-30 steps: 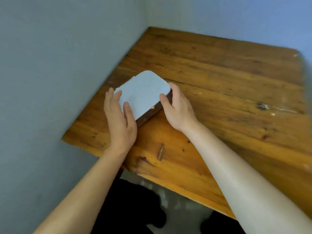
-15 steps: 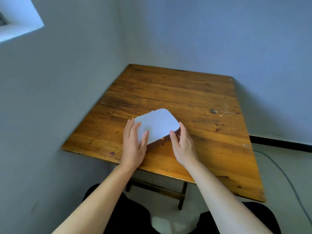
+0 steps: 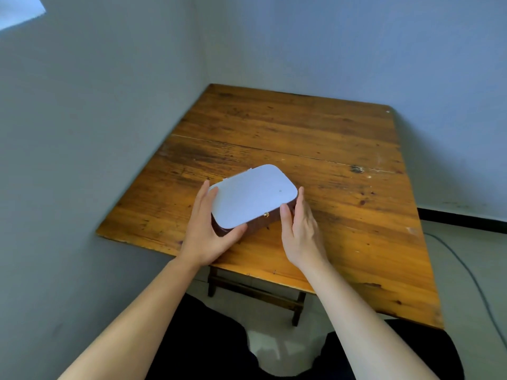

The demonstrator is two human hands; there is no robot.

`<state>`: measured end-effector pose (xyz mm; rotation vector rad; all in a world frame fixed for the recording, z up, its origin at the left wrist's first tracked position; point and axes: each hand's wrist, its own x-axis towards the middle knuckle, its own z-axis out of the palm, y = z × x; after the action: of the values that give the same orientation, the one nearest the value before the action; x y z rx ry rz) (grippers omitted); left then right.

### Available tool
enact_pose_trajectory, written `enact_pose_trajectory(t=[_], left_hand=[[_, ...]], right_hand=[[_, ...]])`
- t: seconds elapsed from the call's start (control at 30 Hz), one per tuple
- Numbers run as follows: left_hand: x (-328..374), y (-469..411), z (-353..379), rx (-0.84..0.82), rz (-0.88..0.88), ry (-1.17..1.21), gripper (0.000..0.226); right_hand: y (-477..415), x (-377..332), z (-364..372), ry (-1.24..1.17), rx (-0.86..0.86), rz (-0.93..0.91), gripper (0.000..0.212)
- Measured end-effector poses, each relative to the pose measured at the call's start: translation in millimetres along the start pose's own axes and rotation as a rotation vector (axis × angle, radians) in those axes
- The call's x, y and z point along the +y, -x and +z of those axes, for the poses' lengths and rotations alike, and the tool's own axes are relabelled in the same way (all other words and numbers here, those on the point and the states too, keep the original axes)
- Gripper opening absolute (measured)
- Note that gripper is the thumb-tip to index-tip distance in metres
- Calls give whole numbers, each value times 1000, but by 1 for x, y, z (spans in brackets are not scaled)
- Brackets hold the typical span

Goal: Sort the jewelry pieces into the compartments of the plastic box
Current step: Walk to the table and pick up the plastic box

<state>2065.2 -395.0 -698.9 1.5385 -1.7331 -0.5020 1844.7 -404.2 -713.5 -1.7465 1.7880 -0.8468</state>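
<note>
Head view: a closed box [image 3: 253, 200] with a white lid and dark brown walls is seen at frame centre, resting on the wooden table [image 3: 315, 149] near its lower left edge. Its long axis runs from lower left to upper right; the front wall with a small gold clasp [image 3: 265, 214] faces lower right. The left hand [image 3: 210, 231] is cupped around the lower-left end, thumb on the front wall. The right hand [image 3: 301, 231] is held open against the right end, fingers extended.
</note>
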Motion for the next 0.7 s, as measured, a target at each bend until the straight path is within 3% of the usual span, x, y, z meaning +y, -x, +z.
enact_pose_trajectory(t=[0.2, 0.33, 0.4, 0.7], left_hand=[[5, -6, -3, 113, -134, 234, 86], [5, -19, -7, 223, -66, 226, 37], [7, -27, -10, 256, -97, 215, 24], [9, -68, -23, 292, -454, 318, 12]], right_hand=[[2, -2, -1, 70, 8, -34, 80], [2, -3, -1, 85, -2, -58, 80], [3, -2, -1, 93, 1, -66, 81], [3, -2, 2, 91, -11, -70, 108]])
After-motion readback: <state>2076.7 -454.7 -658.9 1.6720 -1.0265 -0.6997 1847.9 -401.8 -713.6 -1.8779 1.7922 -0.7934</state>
